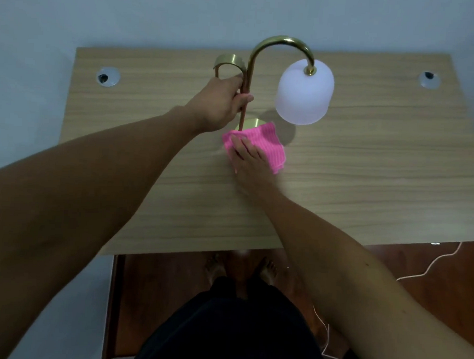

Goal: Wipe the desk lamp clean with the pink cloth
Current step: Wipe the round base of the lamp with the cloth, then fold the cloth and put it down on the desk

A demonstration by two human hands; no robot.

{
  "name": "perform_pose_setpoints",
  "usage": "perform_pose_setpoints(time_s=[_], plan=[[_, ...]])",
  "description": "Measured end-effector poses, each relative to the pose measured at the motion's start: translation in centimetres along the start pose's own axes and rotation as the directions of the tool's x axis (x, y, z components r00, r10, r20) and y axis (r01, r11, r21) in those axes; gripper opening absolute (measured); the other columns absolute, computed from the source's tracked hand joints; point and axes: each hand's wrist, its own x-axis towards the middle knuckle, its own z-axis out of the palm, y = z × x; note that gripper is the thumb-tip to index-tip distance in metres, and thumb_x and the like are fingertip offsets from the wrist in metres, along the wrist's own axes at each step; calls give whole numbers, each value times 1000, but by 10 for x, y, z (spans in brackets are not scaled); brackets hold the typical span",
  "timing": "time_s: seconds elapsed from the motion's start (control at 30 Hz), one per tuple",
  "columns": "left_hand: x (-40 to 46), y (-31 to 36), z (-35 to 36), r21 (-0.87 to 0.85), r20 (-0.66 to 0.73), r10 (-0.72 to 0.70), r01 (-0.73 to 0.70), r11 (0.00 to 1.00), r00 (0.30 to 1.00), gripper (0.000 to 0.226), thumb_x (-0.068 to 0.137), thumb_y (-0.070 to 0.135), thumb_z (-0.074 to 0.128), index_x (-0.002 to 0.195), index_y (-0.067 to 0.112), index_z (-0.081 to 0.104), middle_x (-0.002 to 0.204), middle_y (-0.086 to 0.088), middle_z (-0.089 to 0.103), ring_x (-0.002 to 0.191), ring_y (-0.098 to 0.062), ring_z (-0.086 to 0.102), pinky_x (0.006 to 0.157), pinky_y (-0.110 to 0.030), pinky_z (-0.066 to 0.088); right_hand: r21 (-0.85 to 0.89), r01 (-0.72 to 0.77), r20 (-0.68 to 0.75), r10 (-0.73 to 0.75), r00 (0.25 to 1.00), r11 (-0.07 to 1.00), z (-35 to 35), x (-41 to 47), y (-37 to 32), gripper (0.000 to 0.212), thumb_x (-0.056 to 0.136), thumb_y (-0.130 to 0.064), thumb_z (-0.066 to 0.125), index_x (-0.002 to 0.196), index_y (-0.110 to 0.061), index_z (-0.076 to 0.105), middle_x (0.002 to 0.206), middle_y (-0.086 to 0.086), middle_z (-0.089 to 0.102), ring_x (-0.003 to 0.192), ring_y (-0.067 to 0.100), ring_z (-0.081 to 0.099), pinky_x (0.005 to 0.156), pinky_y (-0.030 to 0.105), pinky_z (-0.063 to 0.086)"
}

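Left hand (220, 102) grips the rigid brass stem (245, 98) of the top-heavy lamp (284, 43); right hand (249, 158) presses the soft pink cloth (270, 145) flat on its base (250, 123), clear of the likely fragile shade (305, 92).

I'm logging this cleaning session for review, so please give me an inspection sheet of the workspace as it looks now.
Surface: wooden desk, two grommet holes at the back.
Job's things: brass desk lamp upright, white shade hanging; pink cloth draped over its base.
Clutter: nothing seen.
Grippers: left hand grips the lamp stem; right hand presses flat on the cloth.
Cables: thin pale cord on the floor, right.
Surroundings: pale wall, reddish floor, bare feet below the desk.
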Motion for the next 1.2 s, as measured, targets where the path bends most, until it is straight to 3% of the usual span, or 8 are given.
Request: perform_pose_setpoints(time_s=[0.2,0.33,0.5,0.6,0.73,0.87,1.0,1.2], plan=[[-2,-2,-1,0,-20,13,-13,1000,1000,29,103,31,55,109,4,62,101,-18,75,93,-32,74,86,-49,59,63,112,75,-116,990,992,-18,-38,52,54,100,-9,51,153,-15,44,165,3,33,154,28,26,125,46,19],[-2,-4,0,-23,-5,3,-3,1000,1000,31,102,34,54,110,5,62,104,-17,74,95,-31,73,88,-50,59,216,-142,-101,167,981,966,-26,-49,69,42,98,-1,51,136,-15,57,155,-1,43,137,21,47,107,46,52],[0,-4,1,-34,2,-25,25,999,1000,31,102,36,53,112,7,62,104,-16,74,96,-31,73,88,-50,58,479,-339,7,382,924,810,-34,-7,56,47,102,-16,44,148,-23,49,146,3,52,118,14,56,116,46,40],[0,-4,4,-29,-4,-30,29,999,1000,31,103,36,53,111,7,61,102,-16,73,96,-32,73,88,-50,58,566,-528,55,610,791,634,-18,7,20,46,108,-27,37,153,-15,39,135,19,60,89,23,71,74,46,63],[0,-6,5,-30,-17,-20,20,999,1000,31,102,35,52,109,6,61,99,-17,74,94,-35,73,86,-50,58,603,-629,116,726,678,492,-31,-2,-53,54,101,3,43,153,-4,31,151,11,31,94,22,64,50,11,52],[1,-5,4,-27,-3,-37,37,999,999,29,103,33,53,110,6,61,100,-17,74,95,-34,72,88,-49,57,580,-665,245,678,693,471,-30,0,-86,33,98,-2,49,129,4,55,132,24,54,119,39,55,86,25,45],[0,-2,3,-16,-7,-38,38,999,999,28,104,32,53,111,6,61,101,-17,74,96,-33,71,88,-49,56,724,-478,154,559,814,497,-49,-5,-84,33,97,5,50,126,1,63,125,18,66,108,29,68,87,33,59],[-13,3,8,-151,-39,-183,176,973,982,37,99,41,61,117,9,63,110,-9,74,100,-24,70,86,-36,55,878,-426,468,583,664,-219,-92,-14,-30,25,103,-2,42,118,-3,63,96,8,69,81,19,68,69,28,61]])
